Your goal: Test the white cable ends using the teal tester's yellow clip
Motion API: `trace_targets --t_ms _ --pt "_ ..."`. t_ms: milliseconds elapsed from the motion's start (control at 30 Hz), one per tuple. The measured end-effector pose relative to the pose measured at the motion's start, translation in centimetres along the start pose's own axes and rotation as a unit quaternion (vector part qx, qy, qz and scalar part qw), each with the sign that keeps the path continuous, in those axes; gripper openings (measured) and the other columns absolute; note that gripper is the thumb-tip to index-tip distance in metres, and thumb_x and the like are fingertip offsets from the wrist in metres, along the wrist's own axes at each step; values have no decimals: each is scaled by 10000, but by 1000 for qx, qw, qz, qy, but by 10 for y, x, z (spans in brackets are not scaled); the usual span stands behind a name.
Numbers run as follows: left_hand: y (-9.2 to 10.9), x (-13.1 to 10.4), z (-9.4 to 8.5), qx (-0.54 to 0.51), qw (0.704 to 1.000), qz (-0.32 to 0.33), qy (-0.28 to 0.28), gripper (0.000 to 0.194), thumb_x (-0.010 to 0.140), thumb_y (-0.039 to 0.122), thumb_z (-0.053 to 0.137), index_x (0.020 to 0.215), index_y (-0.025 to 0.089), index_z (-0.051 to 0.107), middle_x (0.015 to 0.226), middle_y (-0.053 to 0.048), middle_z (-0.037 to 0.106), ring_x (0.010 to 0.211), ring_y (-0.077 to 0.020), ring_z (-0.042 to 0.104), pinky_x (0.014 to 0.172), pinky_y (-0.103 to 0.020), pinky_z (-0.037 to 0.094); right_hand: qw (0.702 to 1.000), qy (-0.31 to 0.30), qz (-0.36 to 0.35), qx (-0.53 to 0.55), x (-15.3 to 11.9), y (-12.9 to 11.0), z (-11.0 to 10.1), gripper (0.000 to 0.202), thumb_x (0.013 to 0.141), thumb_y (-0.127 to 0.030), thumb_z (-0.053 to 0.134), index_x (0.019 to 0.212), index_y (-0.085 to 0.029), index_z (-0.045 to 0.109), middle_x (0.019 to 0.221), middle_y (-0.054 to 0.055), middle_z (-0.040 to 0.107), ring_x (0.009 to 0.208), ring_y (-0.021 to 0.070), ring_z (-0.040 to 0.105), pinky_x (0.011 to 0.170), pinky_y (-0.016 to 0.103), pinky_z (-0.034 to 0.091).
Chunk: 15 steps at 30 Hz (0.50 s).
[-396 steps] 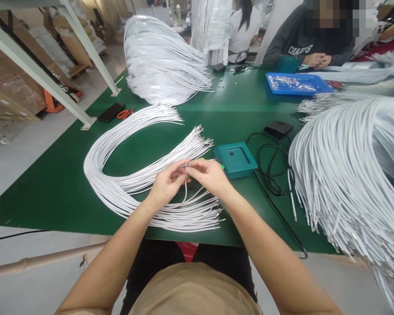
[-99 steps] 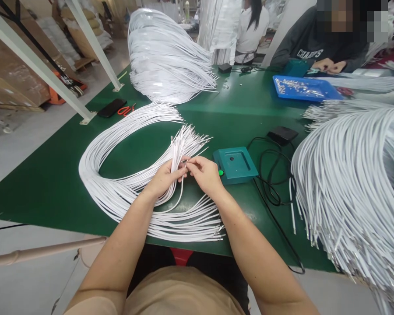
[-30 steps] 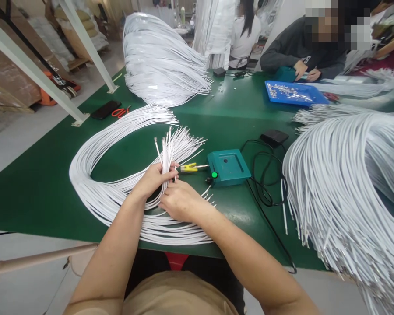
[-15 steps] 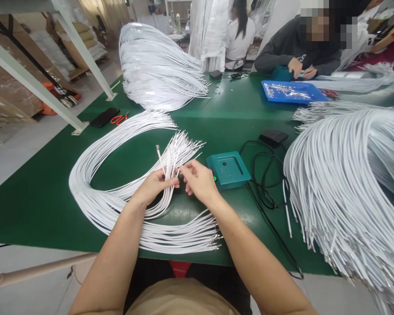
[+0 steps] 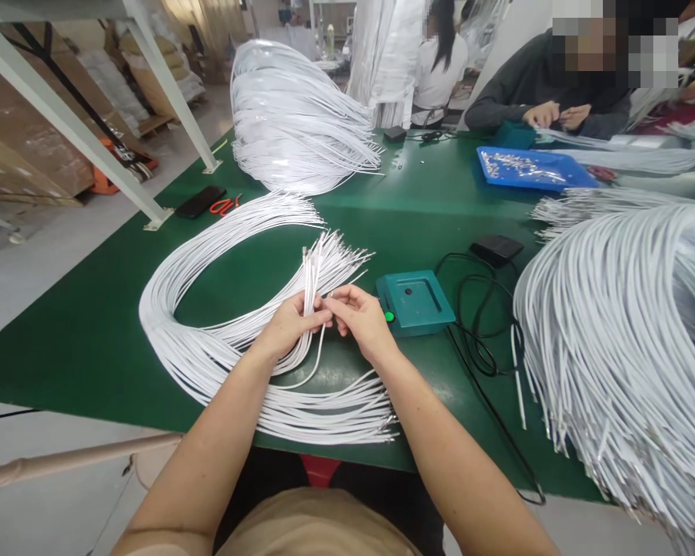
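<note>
Left hand: Closed around an upright bunch of slim white cables, the left hand presses its thumb across the bunch, whose tips rise above the fingers over the green tabletop

Right hand: The right hand has just come in to meet the left at the fingertips, thumb and forefinger drawn close together; whether they grip a cable tip cannot be told

Single strand: One white cable now hangs in a loose curve below the meeting fingertips, where half a second ago none showed apart from the bunch, a change that suggests attention on one cable's end while the rest wait in the left hand

White coil: The curved spread of white cables lies on the tabletop around and beneath the left forearm, one set of ends fanned behind the hands, another near the table's front edge

Teal box: A square teal device with a recessed top sits just beside the right hand, its round green button facing the fingers, a flat black block and looped black cord beyond it

Far side: A co-worker's hands meet behind a blue plastic tray of small pieces, while red-handled scissors lie beside a flat black object
</note>
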State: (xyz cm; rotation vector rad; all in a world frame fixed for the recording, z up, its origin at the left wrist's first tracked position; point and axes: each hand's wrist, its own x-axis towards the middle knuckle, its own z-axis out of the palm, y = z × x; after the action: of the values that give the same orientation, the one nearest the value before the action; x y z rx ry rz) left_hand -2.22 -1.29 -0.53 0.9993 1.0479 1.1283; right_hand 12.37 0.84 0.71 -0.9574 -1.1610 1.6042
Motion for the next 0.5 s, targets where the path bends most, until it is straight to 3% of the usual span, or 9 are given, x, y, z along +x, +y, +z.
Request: trace_targets --t_ms 167,400,500 --pt "1 -1 2 49 999 13 12 319 680 293 771 803 155 511 648 37 585 569 -71 540 511 -175 365 1000 12 -1 -1 1 2 -3 203 697 -347 703 715 -163 617 443 -73 484 388 56 405 401 191 338" --pt "2 0 3 68 997 38 15 319 699 319 753 791 157 495 713 19 598 606 -84 573 513 -182 378 989 -6 71 126 1 3 -3 183 671 -296 698 660 -158 577 498 -64 487 406 47 391 404 195 347" --pt "1 0 4 59 998 31 1 323 711 326 739 787 161 471 730 15 601 612 -95 599 501 -184 370 988 -5 78 130 2 2 -3 130 684 -260 653 688 -168 561 497 -73 487 400 48 382 397 192 337"
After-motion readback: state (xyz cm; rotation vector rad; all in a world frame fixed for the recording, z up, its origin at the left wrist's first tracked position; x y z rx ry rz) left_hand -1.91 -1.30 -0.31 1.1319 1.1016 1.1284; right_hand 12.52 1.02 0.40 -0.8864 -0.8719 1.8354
